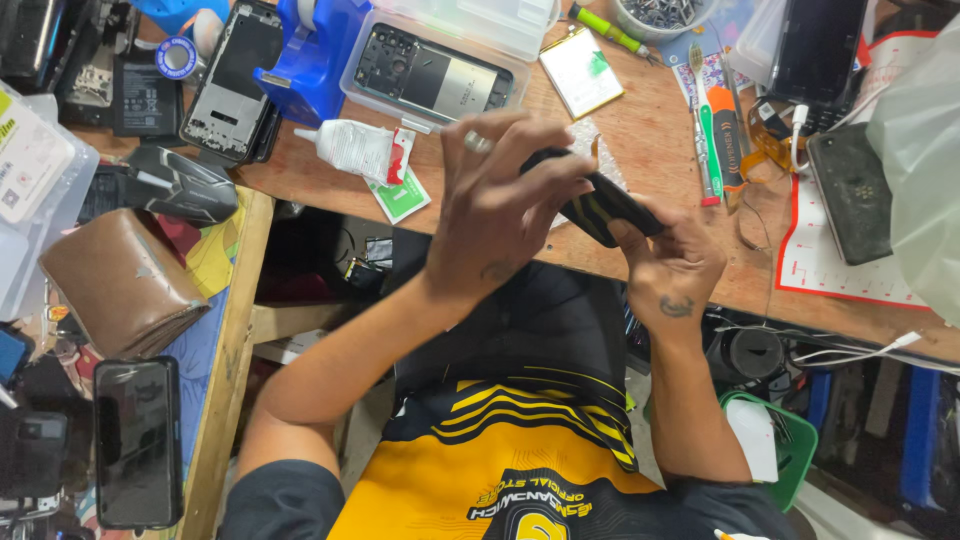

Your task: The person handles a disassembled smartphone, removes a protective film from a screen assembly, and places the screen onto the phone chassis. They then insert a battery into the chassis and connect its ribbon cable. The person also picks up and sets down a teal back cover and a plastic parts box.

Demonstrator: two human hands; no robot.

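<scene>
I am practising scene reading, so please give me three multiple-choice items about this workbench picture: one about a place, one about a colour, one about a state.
1. Where is the white glue tube?
A. on the wooden bench, beyond the left hand
B. on the floor
C. inside the bowl of screws

2. What colour is the tape dispenser?
A. red
B. blue
C. white

3. How is the black phone held?
A. lying alone on the bench
B. between both hands
C. by the right hand only

Answers: 1 A, it lies beyond the left hand; 2 B, its body is blue; 3 B, the right hand also grips it.
</scene>
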